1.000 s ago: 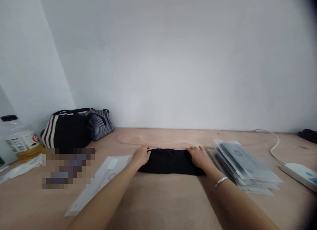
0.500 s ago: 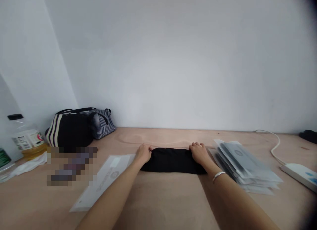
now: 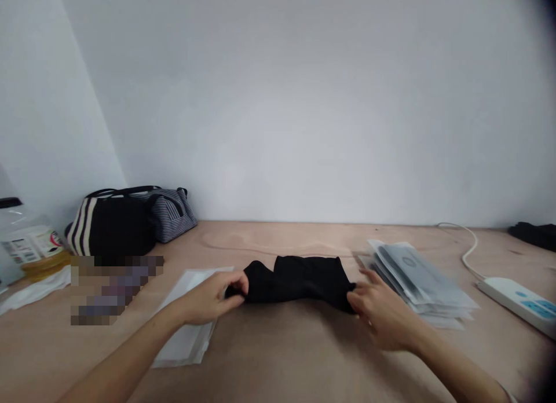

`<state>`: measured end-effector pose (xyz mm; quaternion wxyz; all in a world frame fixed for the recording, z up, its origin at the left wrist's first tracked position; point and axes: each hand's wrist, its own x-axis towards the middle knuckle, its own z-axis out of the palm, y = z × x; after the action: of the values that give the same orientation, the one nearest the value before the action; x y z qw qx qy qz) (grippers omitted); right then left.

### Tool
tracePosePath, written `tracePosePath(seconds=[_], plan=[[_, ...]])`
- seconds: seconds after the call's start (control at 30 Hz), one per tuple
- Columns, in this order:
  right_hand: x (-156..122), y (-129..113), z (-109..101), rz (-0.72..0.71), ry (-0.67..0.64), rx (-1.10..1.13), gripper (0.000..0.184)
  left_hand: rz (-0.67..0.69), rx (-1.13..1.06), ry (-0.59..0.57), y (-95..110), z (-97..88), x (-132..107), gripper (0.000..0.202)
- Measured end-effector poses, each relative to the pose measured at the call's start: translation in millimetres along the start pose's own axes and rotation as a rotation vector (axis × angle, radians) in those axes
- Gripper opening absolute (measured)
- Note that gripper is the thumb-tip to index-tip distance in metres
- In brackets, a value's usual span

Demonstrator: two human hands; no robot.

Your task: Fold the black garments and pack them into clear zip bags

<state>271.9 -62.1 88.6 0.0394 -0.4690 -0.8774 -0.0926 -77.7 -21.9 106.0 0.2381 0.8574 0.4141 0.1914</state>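
Observation:
A piece of black cloth (image 3: 304, 280) lies folded across the wooden table in front of me, its left end bent and bunched. My left hand (image 3: 217, 294) pinches that left end between thumb and fingers. At the lower right corner, my right hand (image 3: 377, 311) grips the cloth with thumb and fingertips. Partly under my left forearm lie flat translucent plastic bags (image 3: 186, 339). Just beyond my right hand is a stack of filled translucent bags (image 3: 430, 278) with a dark content and a round printed mark.
A black bag with white stripes (image 3: 117, 226) and a striped pouch (image 3: 174, 215) stand by the wall. Further left are a bottle of yellow liquid (image 3: 37, 249) and white tissue (image 3: 39, 290). A power strip (image 3: 519, 301) with a white cable (image 3: 471, 249) lies right, near dark cloth (image 3: 532, 235).
Both hands have come from the cloth's far corners down to its near side and spread apart. The cloth's left end is now pulled and bunched, its right corner drawn toward me.

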Motion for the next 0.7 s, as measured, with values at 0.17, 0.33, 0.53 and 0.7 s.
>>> tracePosePath(seconds=[0.17,0.33,0.53,0.7], plan=[[-7.2,-19.0,2.0,0.083,-0.139,0.217,0.009,0.019,0.039,-0.151,18.2,20.7,-15.5,0.014],[27.9,-29.0,32.1,0.189,0.079,0.275,0.038,-0.052,0.326,0.110,16.3,75.9,-1.4,0.037],[27.2,-36.8,80.9,0.135,0.049,0.190,0.056,-0.078,0.459,-0.013,3.6,105.2,-3.9,0.053],[24.5,-38.4,81.0,0.106,0.086,0.103,0.054,-0.085,0.465,-0.027,4.8,102.2,-4.1,0.054]])
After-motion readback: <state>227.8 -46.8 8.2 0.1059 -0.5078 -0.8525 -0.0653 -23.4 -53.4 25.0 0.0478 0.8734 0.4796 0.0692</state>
